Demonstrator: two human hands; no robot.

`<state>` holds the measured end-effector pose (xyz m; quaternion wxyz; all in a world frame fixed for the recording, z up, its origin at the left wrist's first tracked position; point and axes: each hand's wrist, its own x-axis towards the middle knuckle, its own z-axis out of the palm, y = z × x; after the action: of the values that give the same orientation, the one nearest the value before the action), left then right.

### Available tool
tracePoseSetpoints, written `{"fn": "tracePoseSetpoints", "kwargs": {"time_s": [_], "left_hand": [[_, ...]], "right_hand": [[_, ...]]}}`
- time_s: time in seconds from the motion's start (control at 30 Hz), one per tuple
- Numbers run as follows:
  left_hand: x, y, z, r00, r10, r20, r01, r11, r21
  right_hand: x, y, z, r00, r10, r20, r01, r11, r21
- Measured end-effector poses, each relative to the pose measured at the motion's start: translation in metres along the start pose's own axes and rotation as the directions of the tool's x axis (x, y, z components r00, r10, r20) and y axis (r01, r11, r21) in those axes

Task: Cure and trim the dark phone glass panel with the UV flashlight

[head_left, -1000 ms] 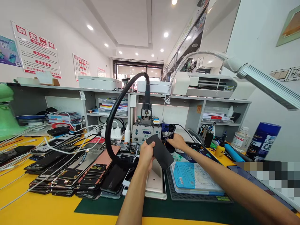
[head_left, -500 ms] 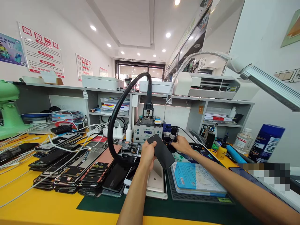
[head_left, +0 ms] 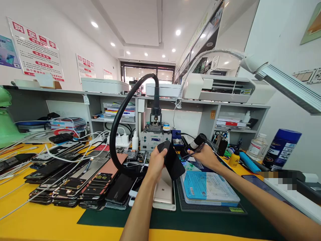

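Since the earlier frame, the black tube (head_left: 198,142) has shifted rightward and tipped from upright to slanting. The right hand's (head_left: 206,156) grip pinches its lower end and cord; the left hand's (head_left: 155,164) grip pinches one dark phone (head_left: 173,164) between thumb and fingers, raised near one gold phone (head_left: 163,194). Containers: one flat case (head_left: 220,187), partly blue; one black holder (head_left: 222,146) with tools; at right, one yellow bottle (head_left: 234,159), one clear bottle (head_left: 257,147), one blue can (head_left: 283,147). A bare strip of green mat (head_left: 195,223) borders the yellow worktop (head_left: 50,222).
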<state>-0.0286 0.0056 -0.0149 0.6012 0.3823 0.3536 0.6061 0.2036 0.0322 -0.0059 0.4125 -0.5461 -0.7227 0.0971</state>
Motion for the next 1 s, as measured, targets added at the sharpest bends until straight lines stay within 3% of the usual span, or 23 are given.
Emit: {"fn": "tracePoseSetpoints", "kwargs": {"time_s": [0.1, 0.23, 0.3, 0.37, 0.43, 0.5, 0.53, 0.77, 1.0], "left_hand": [[-0.002, -0.001, 0.001, 0.998, 0.023, 0.057, -0.024, 0.999, 0.021], [-0.005, -0.001, 0.004, 0.996, 0.030, 0.088, -0.035, 0.998, 0.048], [-0.007, -0.001, 0.006, 0.995, 0.033, 0.096, -0.038, 0.998, 0.057], [-0.009, 0.000, 0.006, 0.993, 0.038, 0.108, -0.045, 0.997, 0.067], [-0.010, 0.000, 0.007, 0.991, 0.047, 0.124, -0.057, 0.995, 0.081], [-0.012, 0.000, 0.007, 0.987, 0.057, 0.149, -0.072, 0.993, 0.097], [-0.012, 0.000, 0.006, 0.984, 0.061, 0.165, -0.079, 0.991, 0.106], [-0.014, -0.004, 0.006, 0.963, 0.073, 0.258, -0.116, 0.981, 0.156], [-0.013, -0.009, 0.006, 0.940, 0.098, 0.326, -0.163, 0.970, 0.178]], "right_hand": [[-0.019, -0.018, -0.015, 0.987, -0.052, -0.151, 0.066, 0.993, 0.093], [-0.045, -0.043, -0.034, 0.926, -0.093, -0.366, 0.170, 0.968, 0.185], [-0.055, -0.055, -0.040, 0.899, -0.127, -0.420, 0.231, 0.950, 0.208], [-0.063, -0.065, -0.043, 0.854, -0.212, -0.474, 0.329, 0.928, 0.177], [-0.069, -0.072, -0.044, 0.774, -0.369, -0.515, 0.462, 0.885, 0.061], [-0.073, -0.076, -0.044, 0.707, -0.499, -0.501, 0.559, 0.828, -0.035], [-0.075, -0.077, -0.044, 0.696, -0.531, -0.483, 0.584, 0.810, -0.049], [-0.085, -0.071, -0.037, 0.714, -0.541, -0.444, 0.623, 0.780, 0.051], [-0.091, -0.069, -0.038, 0.709, -0.550, -0.441, 0.615, 0.789, 0.004]]}}
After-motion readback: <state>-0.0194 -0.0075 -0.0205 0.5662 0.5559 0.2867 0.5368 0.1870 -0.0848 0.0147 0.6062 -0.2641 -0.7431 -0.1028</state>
